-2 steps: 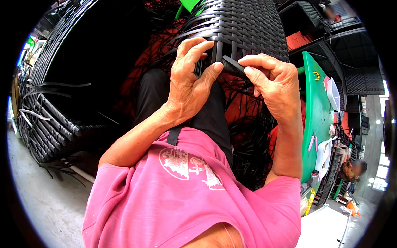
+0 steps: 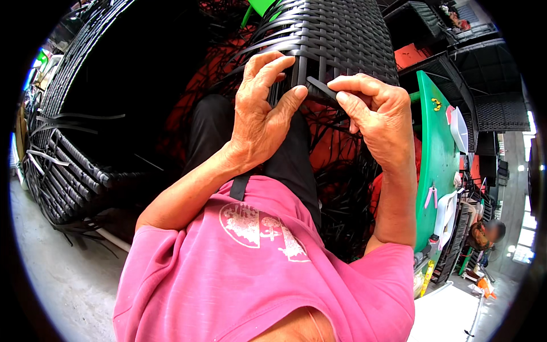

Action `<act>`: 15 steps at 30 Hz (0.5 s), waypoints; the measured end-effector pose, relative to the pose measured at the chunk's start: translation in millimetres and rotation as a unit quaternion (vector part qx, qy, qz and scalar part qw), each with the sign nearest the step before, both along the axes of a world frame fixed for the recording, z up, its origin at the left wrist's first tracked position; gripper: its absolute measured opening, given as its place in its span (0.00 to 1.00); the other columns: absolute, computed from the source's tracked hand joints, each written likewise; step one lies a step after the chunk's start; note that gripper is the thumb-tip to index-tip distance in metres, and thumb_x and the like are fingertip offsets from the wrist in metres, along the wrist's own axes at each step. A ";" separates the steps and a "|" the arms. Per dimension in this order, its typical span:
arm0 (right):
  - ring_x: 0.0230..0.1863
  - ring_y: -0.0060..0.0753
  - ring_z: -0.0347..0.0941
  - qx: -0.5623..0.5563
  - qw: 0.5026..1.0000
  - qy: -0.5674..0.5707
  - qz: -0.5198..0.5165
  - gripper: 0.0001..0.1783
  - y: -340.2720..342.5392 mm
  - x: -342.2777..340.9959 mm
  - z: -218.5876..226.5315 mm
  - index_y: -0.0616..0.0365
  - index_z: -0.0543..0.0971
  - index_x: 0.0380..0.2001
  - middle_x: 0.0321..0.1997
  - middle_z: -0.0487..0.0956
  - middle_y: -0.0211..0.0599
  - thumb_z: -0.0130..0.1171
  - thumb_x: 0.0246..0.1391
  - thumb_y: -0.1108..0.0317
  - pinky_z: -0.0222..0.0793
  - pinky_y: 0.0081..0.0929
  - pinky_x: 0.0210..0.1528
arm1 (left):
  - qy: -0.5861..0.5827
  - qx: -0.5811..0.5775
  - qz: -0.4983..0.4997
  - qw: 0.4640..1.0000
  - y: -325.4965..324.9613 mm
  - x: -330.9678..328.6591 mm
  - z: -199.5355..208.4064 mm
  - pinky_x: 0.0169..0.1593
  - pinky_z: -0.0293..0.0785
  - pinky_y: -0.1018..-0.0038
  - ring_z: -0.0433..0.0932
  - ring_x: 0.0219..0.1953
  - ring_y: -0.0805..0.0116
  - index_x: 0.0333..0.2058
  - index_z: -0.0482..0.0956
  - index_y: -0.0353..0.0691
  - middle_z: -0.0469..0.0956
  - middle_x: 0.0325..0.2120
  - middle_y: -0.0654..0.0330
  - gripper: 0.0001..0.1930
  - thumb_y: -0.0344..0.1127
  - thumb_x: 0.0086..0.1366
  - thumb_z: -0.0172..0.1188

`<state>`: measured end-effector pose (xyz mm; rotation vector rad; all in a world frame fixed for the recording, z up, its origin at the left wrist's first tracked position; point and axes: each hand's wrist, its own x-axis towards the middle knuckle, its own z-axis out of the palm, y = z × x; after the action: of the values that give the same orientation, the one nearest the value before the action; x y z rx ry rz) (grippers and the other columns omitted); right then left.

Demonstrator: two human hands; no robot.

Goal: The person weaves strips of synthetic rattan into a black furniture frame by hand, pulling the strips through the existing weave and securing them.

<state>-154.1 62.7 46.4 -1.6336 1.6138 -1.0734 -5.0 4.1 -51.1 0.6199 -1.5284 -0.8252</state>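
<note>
A block of dark grey wicker weave (image 2: 347, 43) stands in front of me, with loose strand ends along its left side and upright strips at its near edge. My left hand (image 2: 259, 108) is at that near edge. Its thumb and forefinger are spread apart around the upright strips, fingertips at or against them; the other fingers are partly hidden. Between thumb and forefinger, my right hand (image 2: 379, 111) pinches a flat black wicker strip (image 2: 320, 86). The strip's free end points up and left toward the weave, close to my left thumb.
At right stands a green tabletop (image 2: 430, 165) with pink-handled snips (image 2: 431, 197) and a white container (image 2: 459, 137) on it. Many loose black strands (image 2: 342, 194) lie over red material below. A larger dark woven frame (image 2: 68, 171) rises at left. Another person (image 2: 487, 235) is far right.
</note>
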 end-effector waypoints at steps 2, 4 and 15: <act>0.29 0.19 0.73 -0.017 0.998 0.052 0.008 0.06 -1.2 0.8 -0.3 0.67 0.79 0.33 0.26 0.77 0.32 0.55 0.52 0.79 0.68 0.16 0.33 | 0.002 0.003 0.003 1.000 0.5 -0.1 -0.9 0.47 0.70 0.70 0.71 0.46 0.59 0.46 0.73 0.34 0.69 0.46 0.51 0.20 0.28 0.55 0.64; 0.30 0.20 0.73 -0.020 0.999 0.037 0.010 0.06 -3.1 3.4 -1.2 0.67 0.79 0.33 0.28 0.77 0.32 0.55 0.52 0.80 0.68 0.16 0.34 | 0.007 0.008 0.005 1.000 0.5 -0.1 -2.2 0.47 0.70 0.70 0.71 0.46 0.59 0.47 0.73 0.34 0.69 0.46 0.51 0.20 0.28 0.55 0.63; 0.29 0.31 0.74 -0.138 0.984 0.116 0.006 0.07 -10.2 16.3 -19.7 0.64 0.79 0.32 0.28 0.76 0.39 0.55 0.49 0.81 0.68 0.22 0.35 | 0.054 0.050 -0.008 0.997 -0.6 -1.0 -5.4 0.48 0.71 0.71 0.73 0.45 0.61 0.46 0.74 0.34 0.71 0.44 0.53 0.20 0.28 0.53 0.65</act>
<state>-137.8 52.5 26.7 -2.0119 1.6547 -1.1791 -6.0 3.5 -56.5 0.6267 -1.4027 -0.9376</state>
